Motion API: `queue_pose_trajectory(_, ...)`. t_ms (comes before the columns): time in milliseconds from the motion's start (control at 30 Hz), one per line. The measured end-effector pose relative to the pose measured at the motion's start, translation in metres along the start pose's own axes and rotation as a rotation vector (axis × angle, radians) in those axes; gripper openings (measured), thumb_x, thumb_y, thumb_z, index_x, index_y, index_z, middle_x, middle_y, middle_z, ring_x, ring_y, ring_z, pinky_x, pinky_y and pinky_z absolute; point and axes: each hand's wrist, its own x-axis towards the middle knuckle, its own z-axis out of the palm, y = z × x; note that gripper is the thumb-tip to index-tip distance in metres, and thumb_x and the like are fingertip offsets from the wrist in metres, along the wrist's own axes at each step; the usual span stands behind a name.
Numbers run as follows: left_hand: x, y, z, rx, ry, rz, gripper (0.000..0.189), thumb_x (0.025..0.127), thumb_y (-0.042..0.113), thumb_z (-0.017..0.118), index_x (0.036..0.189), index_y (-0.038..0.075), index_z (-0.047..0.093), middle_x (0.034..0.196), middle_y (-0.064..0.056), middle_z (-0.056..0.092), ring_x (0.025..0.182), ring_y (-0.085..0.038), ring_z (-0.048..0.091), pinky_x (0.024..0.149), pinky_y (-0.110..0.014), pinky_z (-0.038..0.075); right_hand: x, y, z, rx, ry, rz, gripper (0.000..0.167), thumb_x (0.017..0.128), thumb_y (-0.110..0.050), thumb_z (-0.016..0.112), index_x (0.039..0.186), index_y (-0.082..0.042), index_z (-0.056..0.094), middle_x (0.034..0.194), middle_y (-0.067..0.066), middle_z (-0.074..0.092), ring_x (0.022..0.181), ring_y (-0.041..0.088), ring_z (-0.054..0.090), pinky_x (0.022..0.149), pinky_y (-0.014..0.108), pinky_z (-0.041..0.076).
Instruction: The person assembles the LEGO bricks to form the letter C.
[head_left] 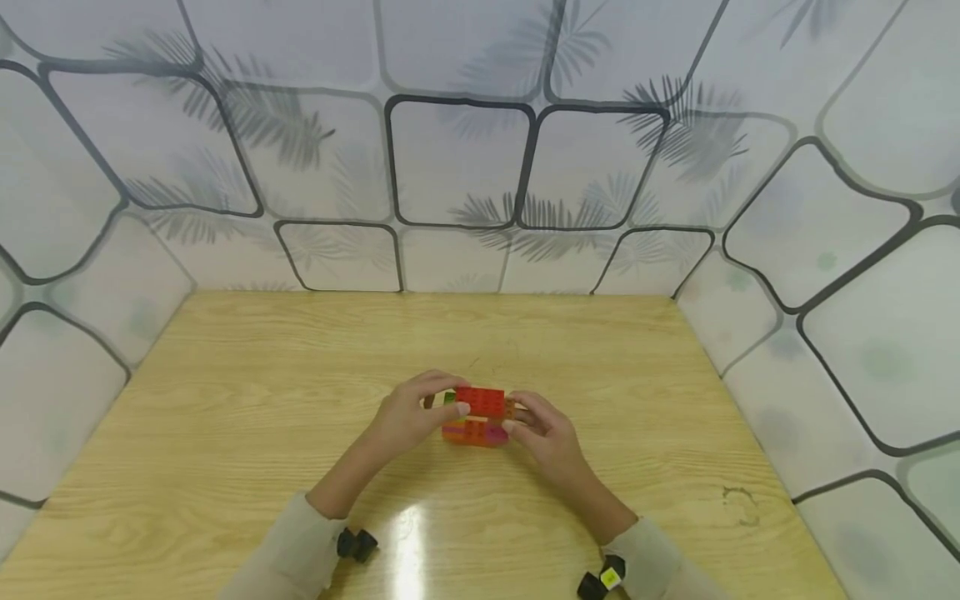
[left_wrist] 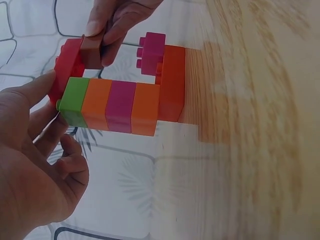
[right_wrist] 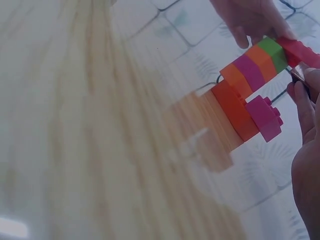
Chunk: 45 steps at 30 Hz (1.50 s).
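Note:
A building-block structure stands on the table: an orange-red base block (left_wrist: 172, 85) with a column of orange (left_wrist: 146, 108), purple (left_wrist: 121, 105), orange and green blocks (left_wrist: 75, 102) at its left end. A single magenta block (left_wrist: 154, 52) sits on the base's right end. Across the column's top lies a red block (head_left: 483, 402), its studs upward and its right end overhanging. My left hand (head_left: 408, 415) grips the red block between thumb and fingers. Under the overhanging end, my right hand (head_left: 553, 440) pinches a brown block (left_wrist: 92, 53), which appears to touch the red one's underside.
The pale wooden table (head_left: 262, 358) reaches back to a patterned white wall (head_left: 465, 158), with matching panels at both sides. Black devices (head_left: 356, 546) are strapped at the sleeve cuffs. Light glares off the table's near part.

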Motion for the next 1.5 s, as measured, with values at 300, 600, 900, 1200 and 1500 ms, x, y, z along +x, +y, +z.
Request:
queue_pose_trajectory(300,-0.0002,0.0031,-0.0007,-0.017,-0.001,0.015,0.044,0.091,0.052,0.07,0.127,0.029,0.069,0.122,0.014,0.064,0.081,-0.019,0.048,0.057,-0.029,0.04,0.0001,-0.0026,-0.0019,0.071,-0.01,0.025,0.041,0.095,-0.002,0.067,0.131,0.011,0.053,0.13,-0.008,0.06,0.114,0.008,0.066,0.09,0.025,0.056)
queue_pose_trajectory(600,-0.0033,-0.0043,0.0036,0.009,0.012,0.016,0.048,0.089,0.052,0.072,0.128,0.024,0.07,0.121,0.013,0.064,0.08,-0.018,0.048,0.058,-0.028,0.04,-0.0047,0.0018,0.0013,0.038,0.016,0.131,0.039,0.095,-0.004,0.068,0.131,0.004,0.056,0.126,0.001,0.063,0.112,0.008,0.067,0.089,0.025,0.056)
queue_pose_trajectory(900,-0.0025,-0.0048,0.0058,-0.014,0.022,0.034,0.047,0.089,0.053,0.072,0.127,0.024,0.07,0.12,0.013,0.065,0.08,-0.018,0.048,0.059,-0.031,0.04,-0.0037,-0.0002,-0.0003,0.042,-0.004,0.136,0.046,0.093,-0.004,0.07,0.137,-0.001,0.054,0.13,0.008,0.061,0.109,0.016,0.068,0.087,0.031,0.058)
queue_pose_trajectory(1200,-0.002,-0.0046,0.0068,-0.007,0.017,0.031,0.047,0.089,0.052,0.072,0.128,0.026,0.07,0.12,0.013,0.065,0.078,-0.017,0.047,0.06,-0.029,0.04,-0.0036,0.0046,0.0003,-0.071,0.031,0.116,0.036,0.093,-0.008,0.072,0.128,-0.007,0.063,0.121,0.008,0.065,0.095,0.018,0.07,0.083,0.03,0.059)
queue_pose_trajectory(1500,-0.0055,-0.0042,0.0065,0.023,0.058,0.034,0.048,0.089,0.053,0.072,0.128,0.024,0.071,0.119,0.015,0.066,0.073,-0.016,0.047,0.055,-0.026,0.038,-0.0014,0.0019,0.0076,-0.193,0.078,0.049,0.031,0.093,-0.004,0.07,0.123,-0.009,0.066,0.115,0.009,0.066,0.095,0.013,0.059,0.074,0.024,0.054)
